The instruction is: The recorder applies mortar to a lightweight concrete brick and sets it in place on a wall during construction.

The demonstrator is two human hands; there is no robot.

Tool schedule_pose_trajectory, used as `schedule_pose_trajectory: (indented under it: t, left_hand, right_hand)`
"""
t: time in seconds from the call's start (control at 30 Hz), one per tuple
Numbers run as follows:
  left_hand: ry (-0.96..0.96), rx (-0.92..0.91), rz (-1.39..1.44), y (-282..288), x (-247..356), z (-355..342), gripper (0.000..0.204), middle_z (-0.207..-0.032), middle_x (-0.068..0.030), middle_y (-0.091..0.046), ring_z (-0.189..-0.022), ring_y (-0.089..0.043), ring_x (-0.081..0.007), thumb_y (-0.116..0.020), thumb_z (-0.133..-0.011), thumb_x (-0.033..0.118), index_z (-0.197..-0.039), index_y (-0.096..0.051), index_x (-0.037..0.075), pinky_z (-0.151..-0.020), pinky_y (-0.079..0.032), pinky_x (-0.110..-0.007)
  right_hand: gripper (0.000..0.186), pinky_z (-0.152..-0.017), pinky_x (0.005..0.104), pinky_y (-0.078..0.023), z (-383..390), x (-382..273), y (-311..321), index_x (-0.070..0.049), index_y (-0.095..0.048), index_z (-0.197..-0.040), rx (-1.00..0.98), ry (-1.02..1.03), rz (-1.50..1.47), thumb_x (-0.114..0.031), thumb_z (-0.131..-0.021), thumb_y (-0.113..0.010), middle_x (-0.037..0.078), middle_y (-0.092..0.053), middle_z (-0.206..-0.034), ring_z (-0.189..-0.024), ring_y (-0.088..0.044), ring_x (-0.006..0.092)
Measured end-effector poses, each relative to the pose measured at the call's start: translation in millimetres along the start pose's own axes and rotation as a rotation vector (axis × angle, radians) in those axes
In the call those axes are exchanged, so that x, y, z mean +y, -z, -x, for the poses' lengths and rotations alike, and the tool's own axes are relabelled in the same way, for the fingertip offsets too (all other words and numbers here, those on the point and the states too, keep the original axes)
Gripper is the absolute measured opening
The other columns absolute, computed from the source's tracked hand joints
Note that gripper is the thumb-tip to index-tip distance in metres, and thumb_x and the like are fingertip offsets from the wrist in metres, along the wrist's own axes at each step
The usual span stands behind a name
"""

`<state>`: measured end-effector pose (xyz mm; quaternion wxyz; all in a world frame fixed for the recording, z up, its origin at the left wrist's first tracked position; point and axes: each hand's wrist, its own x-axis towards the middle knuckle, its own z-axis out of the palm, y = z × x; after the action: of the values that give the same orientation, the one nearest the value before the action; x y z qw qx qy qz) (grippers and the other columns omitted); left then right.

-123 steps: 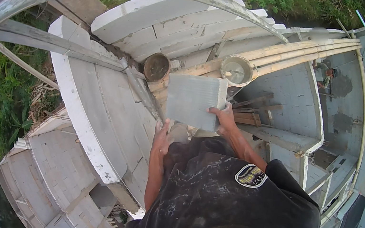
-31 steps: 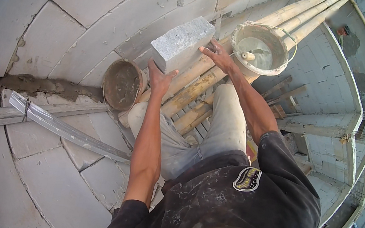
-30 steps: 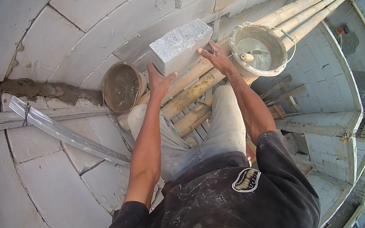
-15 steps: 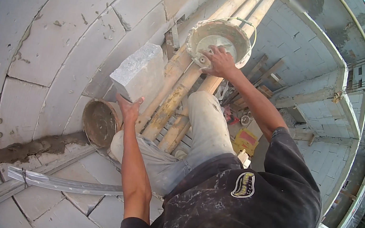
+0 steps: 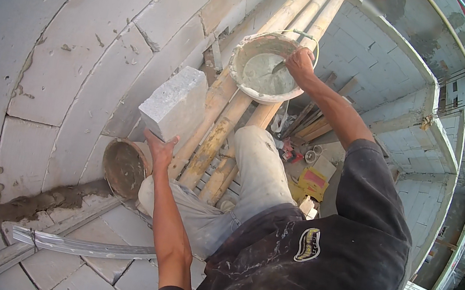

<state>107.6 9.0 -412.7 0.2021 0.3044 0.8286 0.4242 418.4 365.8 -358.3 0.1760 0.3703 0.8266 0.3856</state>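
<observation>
A grey lightweight concrete block leans tilted beside the wall. My left hand is closed on its lower end, the fingers partly hidden beneath it. Ahead, a mortar bucket with a wire handle rests on the bamboo poles, holding wet grey mortar. Over its right rim, my right hand is closed round a trowel. The dark metal of the trowel slopes down into the mortar, and its lower part is hidden there.
A second bucket, stained with mortar, lies tipped below the block. Bamboo poles run away from me between the block wall and a drop on the right. Metal profiles lie at lower left. A yellow bag sits far below.
My right hand has moved from inside the bucket up to its right rim, and the trowel now shows in its grip. The left hand still holds the block in nearly the same place.
</observation>
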Motion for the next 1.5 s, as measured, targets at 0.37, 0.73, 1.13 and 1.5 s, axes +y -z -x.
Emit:
schedule_pose_trajectory:
  t: [0.37, 0.73, 1.13, 1.5]
  left_hand:
    - [-0.07, -0.084, 0.084, 9, 1, 4, 0.099, -0.136, -0.0296, -0.037, -0.13, -0.036, -0.0399, -0.081, -0.066, 0.0, -0.142, -0.018, -0.008, -0.111, -0.026, -0.043]
    - [-0.1, -0.064, -0.003, 6, 10, 5, 0.096, -0.137, -0.0279, -0.035, -0.131, -0.035, -0.0397, -0.079, -0.067, -0.003, -0.143, -0.02, -0.006, -0.113, -0.025, -0.044]
    - [-0.171, -0.073, 0.008, 2, 15, 5, 0.1, -0.141, -0.0277, -0.031, -0.135, -0.032, -0.0402, -0.077, -0.065, -0.007, -0.146, -0.018, -0.006, -0.114, -0.024, -0.044]
    - [-0.223, -0.03, 0.051, -2, 36, -1, 0.114, -0.151, -0.0234, -0.024, -0.139, -0.028, -0.0385, -0.085, -0.064, 0.002, -0.152, -0.012, 0.004, -0.115, -0.025, -0.047]
  right_hand:
    - [0.013, -0.067, 0.0358, -0.049, -24, 66, 11, -0.015, -0.073, -0.085, 0.116, 0.149, -0.059, -0.022, -0.086, -0.062, 0.001, -0.072, -0.078, -0.08, -0.07, 0.0183]
    - [0.03, -0.07, 0.0377, -0.056, -15, 17, 9, -0.008, -0.074, -0.084, -0.189, 0.11, -0.601, -0.037, -0.081, -0.067, 0.011, -0.073, -0.085, -0.082, -0.071, 0.0271]
    - [0.074, -0.05, 0.0363, -0.049, 21, 16, 11, 0.006, -0.061, -0.067, -0.875, -0.01, -1.366, -0.062, -0.092, -0.046, 0.011, -0.056, -0.056, -0.053, -0.057, 0.0218]
    - [0.064, -0.041, 0.0254, -0.041, 91, 46, 15, -0.009, -0.057, -0.125, -0.878, -0.168, -1.989, -0.064, -0.096, -0.041, 0.0, -0.05, -0.068, -0.049, -0.048, 0.008]
